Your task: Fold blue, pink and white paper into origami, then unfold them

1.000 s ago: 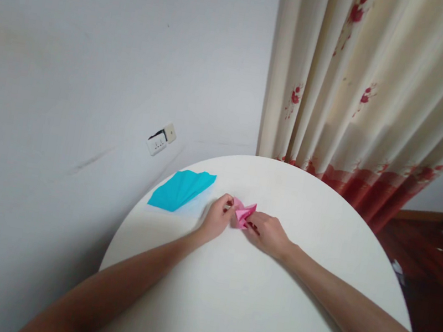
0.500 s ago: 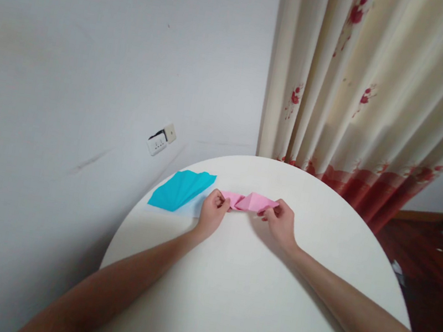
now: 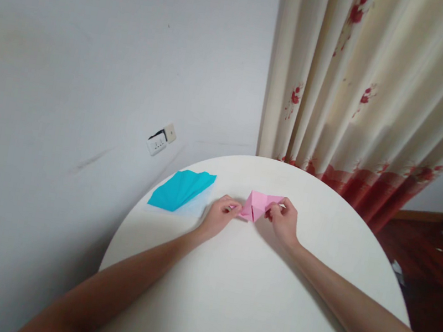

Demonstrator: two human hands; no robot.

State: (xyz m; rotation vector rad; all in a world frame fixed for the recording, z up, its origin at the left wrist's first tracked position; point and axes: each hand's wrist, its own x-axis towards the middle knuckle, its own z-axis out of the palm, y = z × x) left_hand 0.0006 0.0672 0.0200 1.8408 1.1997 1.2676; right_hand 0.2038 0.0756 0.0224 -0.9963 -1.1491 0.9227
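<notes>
A folded piece of pink paper [image 3: 258, 204] is stretched between my two hands, just above the table. My left hand [image 3: 220, 215] pinches its left end between thumb and fingers. At the other end, my right hand [image 3: 283, 222] grips the paper's right side, fingers curled. The middle of the pink paper stands up in an angular fold with a dark slit at its lower front. To the left of my left hand lies a creased, fan-shaped sheet of blue paper [image 3: 179, 190], apart from my fingers.
The round white table [image 3: 243, 293] fills the lower middle. A wall with a power socket [image 3: 156, 144] stands at the left. Behind the table on the right hangs a cream curtain [image 3: 371, 72] with red flowers, its hem close to the table's edge.
The pink paper's folded middle has turned and stands more upright, its ends drawn closer together. My left hand has moved slightly right. The blue paper has not moved.
</notes>
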